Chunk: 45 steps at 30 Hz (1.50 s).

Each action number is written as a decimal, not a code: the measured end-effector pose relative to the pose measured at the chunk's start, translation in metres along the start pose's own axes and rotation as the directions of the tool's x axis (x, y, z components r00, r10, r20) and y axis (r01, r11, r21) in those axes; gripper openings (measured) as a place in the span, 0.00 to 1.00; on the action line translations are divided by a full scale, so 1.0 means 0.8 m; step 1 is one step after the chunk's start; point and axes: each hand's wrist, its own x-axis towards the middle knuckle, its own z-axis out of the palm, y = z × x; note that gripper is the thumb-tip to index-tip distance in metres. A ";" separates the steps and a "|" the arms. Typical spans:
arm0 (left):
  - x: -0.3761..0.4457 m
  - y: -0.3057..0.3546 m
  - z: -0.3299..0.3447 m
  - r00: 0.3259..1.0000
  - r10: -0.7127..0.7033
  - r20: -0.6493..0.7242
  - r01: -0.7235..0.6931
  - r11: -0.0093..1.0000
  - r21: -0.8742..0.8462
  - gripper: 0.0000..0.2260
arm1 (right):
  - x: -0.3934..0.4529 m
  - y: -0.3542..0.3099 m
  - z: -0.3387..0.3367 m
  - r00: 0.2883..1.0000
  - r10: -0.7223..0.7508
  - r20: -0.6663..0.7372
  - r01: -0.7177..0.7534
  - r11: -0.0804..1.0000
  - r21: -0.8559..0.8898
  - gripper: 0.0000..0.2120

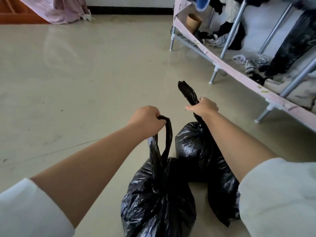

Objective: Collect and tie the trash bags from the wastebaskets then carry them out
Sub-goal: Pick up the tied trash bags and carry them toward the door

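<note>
Black crinkled plastic trash bags, two of them, sit on the pale glossy floor (71,79) right below me. Nearer bag (159,199) is low centre, its two long handle loops drawn up together. My left hand (145,120) is fisted round the top of those loops, fingers curled tight. Second bag (201,151) lies just behind and to the right, touching the first; its lower part is hidden by my right forearm. My right hand (204,106) grips that bag's twisted neck, thumb stuck out to the left, and the loose end of the neck stands up above the fist. I cannot tell whether either bag is off the floor. White sleeves are pushed back on both arms. At right: a metal-tube clothes rack (229,36) with a pink fabric edge, dark garments hanging, shoes and socks scattered beneath. Far left: pink cloth (58,9) draped over orange-brown wooden furniture (13,12).
</note>
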 end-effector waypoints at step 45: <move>0.045 0.346 -0.898 0.998 -0.055 -0.014 0.055 0.870 0.490 0.09 | -0.214 -0.720 -0.671 0.875 -0.343 0.343 0.321 0.939 0.120 0.13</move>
